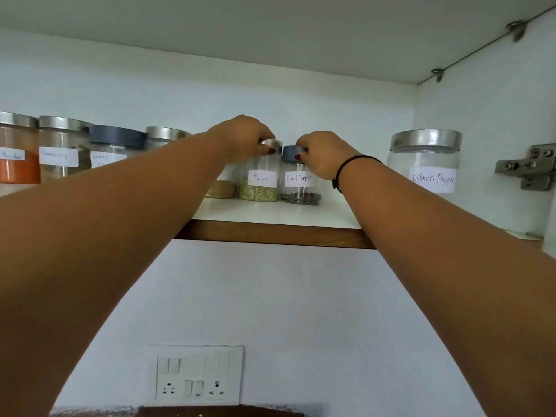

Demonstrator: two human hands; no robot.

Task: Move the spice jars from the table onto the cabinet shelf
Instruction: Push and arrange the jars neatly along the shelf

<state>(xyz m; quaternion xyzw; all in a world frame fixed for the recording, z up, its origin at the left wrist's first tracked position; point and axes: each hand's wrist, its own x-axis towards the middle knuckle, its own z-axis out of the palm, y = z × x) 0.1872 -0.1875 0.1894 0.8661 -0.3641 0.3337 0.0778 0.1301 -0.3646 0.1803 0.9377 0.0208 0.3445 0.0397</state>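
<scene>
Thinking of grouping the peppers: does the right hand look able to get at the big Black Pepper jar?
Probably yes. The big Black Pepper jar stands just right of the right hand, nothing visible standing between them, though its fingers now pinch the small Black Pepper jar by its lid.

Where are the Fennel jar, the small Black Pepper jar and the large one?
Fennel jar (261, 178): head view, on its label.
Small Black Pepper jar (299, 178): head view, on its label.
Large Black Pepper jar (433, 179): head view, on its label.
</scene>
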